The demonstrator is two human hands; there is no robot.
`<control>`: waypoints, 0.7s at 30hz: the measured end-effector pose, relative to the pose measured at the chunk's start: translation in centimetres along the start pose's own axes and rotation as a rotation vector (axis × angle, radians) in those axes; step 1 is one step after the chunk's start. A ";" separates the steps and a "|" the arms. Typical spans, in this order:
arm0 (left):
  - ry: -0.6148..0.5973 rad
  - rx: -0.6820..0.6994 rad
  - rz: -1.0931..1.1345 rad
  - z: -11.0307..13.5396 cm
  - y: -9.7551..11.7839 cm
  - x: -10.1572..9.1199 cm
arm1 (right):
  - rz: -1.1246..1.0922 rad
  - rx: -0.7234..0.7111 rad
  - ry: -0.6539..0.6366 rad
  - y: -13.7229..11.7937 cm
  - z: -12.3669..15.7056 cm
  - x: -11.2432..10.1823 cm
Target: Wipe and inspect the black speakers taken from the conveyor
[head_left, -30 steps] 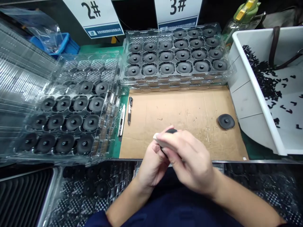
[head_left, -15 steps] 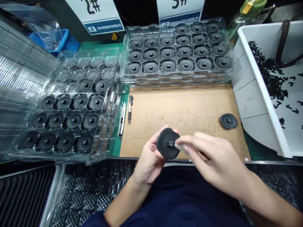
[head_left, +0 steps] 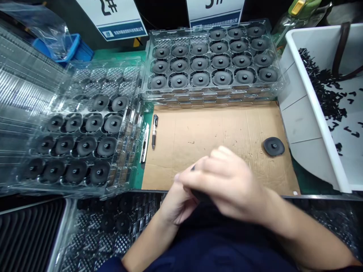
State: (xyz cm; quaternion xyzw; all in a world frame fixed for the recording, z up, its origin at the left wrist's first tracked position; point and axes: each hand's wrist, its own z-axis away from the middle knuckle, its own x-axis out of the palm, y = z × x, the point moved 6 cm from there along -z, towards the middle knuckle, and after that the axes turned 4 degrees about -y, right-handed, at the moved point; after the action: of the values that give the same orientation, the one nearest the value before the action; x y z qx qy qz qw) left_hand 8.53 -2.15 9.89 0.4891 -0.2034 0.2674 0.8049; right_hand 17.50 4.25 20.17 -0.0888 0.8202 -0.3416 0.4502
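Note:
Both hands meet over the near edge of the cardboard sheet [head_left: 215, 128]. My left hand [head_left: 177, 200] is curled under a black round disc [head_left: 200, 195], of which only a dark sliver shows. My right hand [head_left: 227, 183] lies across the top of the disc, fingers closed and blurred by motion. A second black disc [head_left: 273, 146] lies loose on the cardboard at the right.
A clear tray [head_left: 82, 128] of black discs sits at the left, another clear tray [head_left: 212, 60] at the back. A pen [head_left: 154, 131] lies at the cardboard's left edge. A white bin [head_left: 323, 109] with small black parts stands at the right.
Half a second ago the disc faced up in my left hand with my right fingers at its hub. My right hand has since swept left over it, covering it.

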 end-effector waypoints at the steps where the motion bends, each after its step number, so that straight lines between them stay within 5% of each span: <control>1: -0.028 -0.023 0.038 0.0 0.0 0.3 | -0.045 0.091 0.040 1.3 0.2 -0.4; 6: -0.131 -0.106 0.241 -0.2 0.4 1.0 | -0.249 0.710 0.183 8.2 5.4 -0.1; 10: -0.132 -0.071 0.257 -0.4 0.7 0.5 | -0.422 0.869 0.107 9.4 10.2 3.6; 13: -0.134 -0.069 0.255 -0.5 0.7 0.5 | -0.407 0.920 0.142 8.6 11.6 4.1; 17: -0.124 -0.031 0.226 -0.8 0.9 0.7 | -0.162 0.721 0.340 4.6 8.4 0.5; 21: -0.098 0.011 0.181 -0.8 0.9 0.5 | -0.058 0.183 0.128 -0.4 3.6 -0.2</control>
State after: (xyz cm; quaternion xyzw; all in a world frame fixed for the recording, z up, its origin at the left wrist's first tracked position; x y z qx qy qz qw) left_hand 8.42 -0.94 10.47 0.4857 -0.2843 0.3161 0.7638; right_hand 20.44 2.31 19.23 -0.0489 0.8097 -0.4331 0.3929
